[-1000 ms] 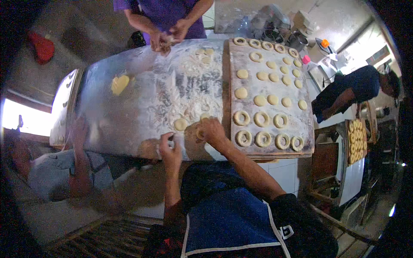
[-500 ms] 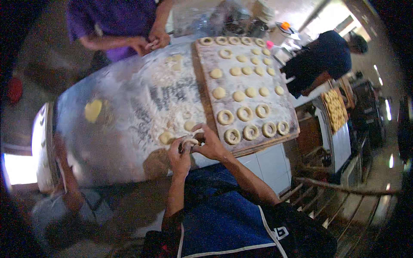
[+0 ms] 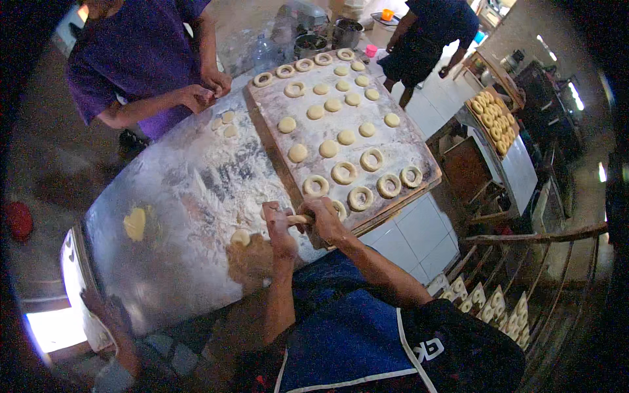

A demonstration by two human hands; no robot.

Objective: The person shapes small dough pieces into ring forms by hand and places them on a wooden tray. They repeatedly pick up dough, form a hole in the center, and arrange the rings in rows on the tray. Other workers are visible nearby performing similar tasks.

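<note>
Between my two hands, low over the table's near edge, a ring of pale dough (image 3: pixel 300 219) is stretched sideways. My left hand (image 3: pixel 280 234) is closed around its left end, and my right hand (image 3: pixel 325 219) grips the other end beside the board. The fingers hide part of the ring. Just right of my right hand lies a floured wooden board (image 3: pixel 414 141) bearing rows of dough rings and flat dough discs. A dough ring (image 3: pixel 360 198) sits near its front edge. On the floured metal table (image 3: pixel 164 281), a dough piece (image 3: pixel 240 237) lies left of my left hand.
Across the table, a person in a purple shirt (image 3: pixel 141 56) holds both hands together. Another person in dark clothes (image 3: pixel 432 39) stands beyond the board. A yellow dough patch (image 3: pixel 135 224) lies at the table's left. Baked rings fill a tray (image 3: pixel 496 141) at right; a wooden rail (image 3: pixel 531 239) stands nearby.
The dough ring has been drawn out longer between my hands, which are farther apart. My view has shifted and tilted. The dark-clothed person now stands more upright, nearer the board's far end.
</note>
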